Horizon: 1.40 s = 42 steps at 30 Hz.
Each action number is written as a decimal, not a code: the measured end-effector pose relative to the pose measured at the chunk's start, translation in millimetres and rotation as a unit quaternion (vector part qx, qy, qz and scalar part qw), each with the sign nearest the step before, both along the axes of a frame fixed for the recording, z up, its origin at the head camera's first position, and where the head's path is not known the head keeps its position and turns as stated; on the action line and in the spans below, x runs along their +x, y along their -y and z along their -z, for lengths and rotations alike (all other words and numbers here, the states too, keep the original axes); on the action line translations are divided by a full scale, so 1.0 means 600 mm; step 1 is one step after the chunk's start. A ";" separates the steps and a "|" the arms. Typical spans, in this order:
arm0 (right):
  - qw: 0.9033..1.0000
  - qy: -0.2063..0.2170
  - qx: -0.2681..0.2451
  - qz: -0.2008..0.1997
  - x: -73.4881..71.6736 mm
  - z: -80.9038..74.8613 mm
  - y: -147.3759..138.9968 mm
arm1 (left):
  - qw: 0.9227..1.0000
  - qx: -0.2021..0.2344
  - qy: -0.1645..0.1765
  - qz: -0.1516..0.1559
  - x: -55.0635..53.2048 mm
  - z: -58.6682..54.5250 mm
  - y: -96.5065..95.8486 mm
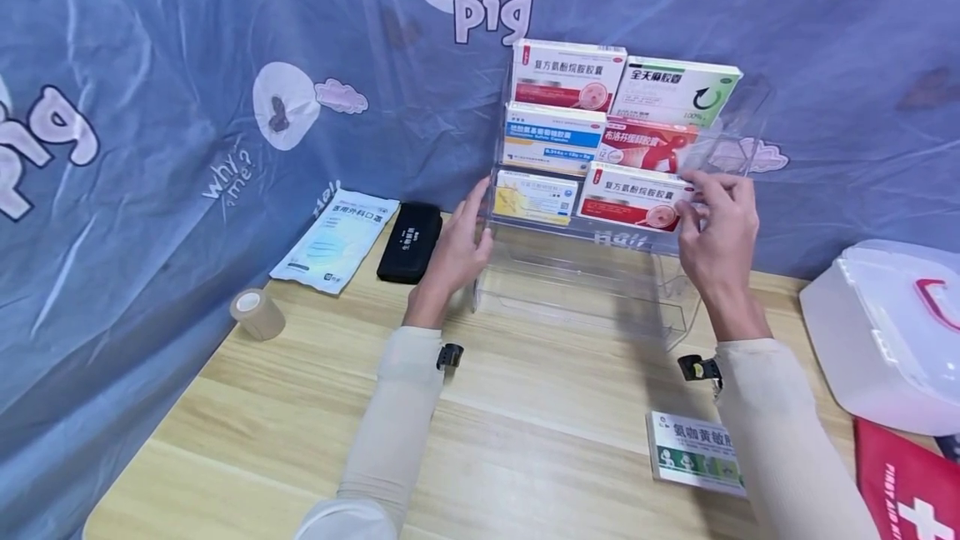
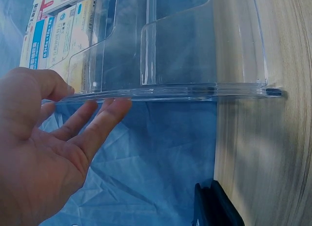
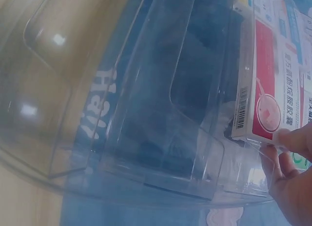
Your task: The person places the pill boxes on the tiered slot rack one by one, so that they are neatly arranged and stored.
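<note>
My right hand (image 1: 718, 227) pinches the right end of a red-and-white medicine box (image 1: 633, 197) between thumb and fingers. This box overlaps the bottom filled row of a clear acrylic display rack (image 1: 585, 282). Beside it is a yellow-and-white box (image 1: 534, 195). Above stand a blue-and-white box (image 1: 553, 138), a red box (image 1: 647, 146), another red-and-white box (image 1: 567, 77) and a green-and-white box (image 1: 677, 92). My left hand (image 1: 459, 248) touches the rack's left side, fingers extended along the panel (image 2: 161, 93).
Left of the rack lie a black case (image 1: 409, 242), a mask packet (image 1: 335, 242) and a tan bandage roll (image 1: 258, 314). Another medicine box (image 1: 693, 450) lies near my right forearm. At right are a white lidded box (image 1: 870, 340) and a red first-aid pouch (image 1: 885, 461). Blue cloth hangs behind.
</note>
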State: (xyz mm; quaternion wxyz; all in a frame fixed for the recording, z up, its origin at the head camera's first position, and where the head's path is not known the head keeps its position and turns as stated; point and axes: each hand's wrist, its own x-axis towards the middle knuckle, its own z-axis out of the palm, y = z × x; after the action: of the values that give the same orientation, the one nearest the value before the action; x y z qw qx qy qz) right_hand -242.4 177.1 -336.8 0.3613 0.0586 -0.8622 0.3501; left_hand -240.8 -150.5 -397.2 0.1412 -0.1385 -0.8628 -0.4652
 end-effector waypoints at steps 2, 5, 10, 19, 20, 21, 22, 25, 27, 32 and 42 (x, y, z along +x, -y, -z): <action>1.000 0.003 0.002 0.001 -0.002 0.001 0.001 | 1.000 -0.001 0.005 -0.002 0.001 0.000 0.000; 1.000 0.007 0.005 0.002 -0.004 0.001 0.003 | 1.000 0.004 0.011 -0.002 0.001 0.001 0.000; 1.000 0.011 0.013 -0.002 -0.009 0.001 0.006 | 1.000 0.009 0.014 -0.004 0.002 0.002 0.002; 0.999 0.016 0.031 -0.019 -0.009 0.013 0.006 | 1.000 0.012 0.009 -0.001 0.004 0.004 0.002; 0.999 0.015 0.031 -0.024 -0.009 0.014 0.007 | 1.000 0.011 0.008 -0.002 0.004 0.005 0.002; 0.999 0.014 0.033 -0.028 -0.009 0.016 0.006 | 1.000 0.010 0.008 -0.003 0.004 0.005 0.002; 0.999 0.010 0.035 -0.033 -0.008 0.018 0.006 | 1.000 0.008 0.008 -0.003 0.004 0.006 0.003; 0.998 0.003 0.046 -0.047 -0.006 0.022 0.004 | 1.000 0.009 0.010 -0.001 0.005 0.006 0.003; 0.997 0.000 0.057 -0.053 -0.004 0.023 0.002 | 1.000 0.010 0.011 0.000 0.005 0.006 0.003; 0.995 0.022 0.084 -0.056 0.005 0.018 -0.001 | 1.000 0.013 0.009 0.002 0.004 0.006 0.002; 0.991 0.061 0.107 -0.058 0.027 0.010 -0.009 | 1.000 0.009 0.007 0.006 0.001 0.001 -0.002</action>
State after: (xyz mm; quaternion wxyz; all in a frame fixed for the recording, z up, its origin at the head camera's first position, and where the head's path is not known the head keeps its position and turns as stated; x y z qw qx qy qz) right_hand -226.5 182.3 -342.7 0.2787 0.1256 -0.9104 0.2790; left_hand -240.4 -149.4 -398.1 0.1340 -0.1392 -0.8587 -0.4747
